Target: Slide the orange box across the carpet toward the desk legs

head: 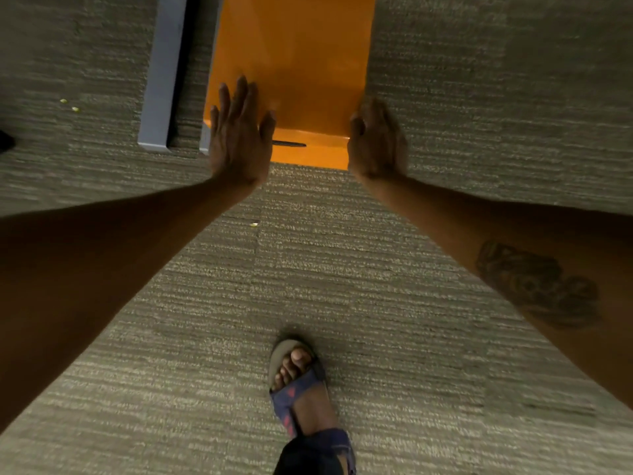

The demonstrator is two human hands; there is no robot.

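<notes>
An orange box [301, 63] stands on the grey-green carpet at the top centre, with a dark slot handle on its near face. My left hand [239, 135] lies flat with fingers spread on the box's near left corner. My right hand [375, 138] is curled around the box's near right corner, fingers wrapped over the edge. A grey desk leg foot [164, 80] lies on the carpet just left of the box, almost touching its side.
Striped carpet [342, 269] fills the view. My sandalled foot [301, 382] stands at the bottom centre, behind the box. Small yellow crumbs [68, 105] lie at the left. A dark object [5, 140] shows at the left edge.
</notes>
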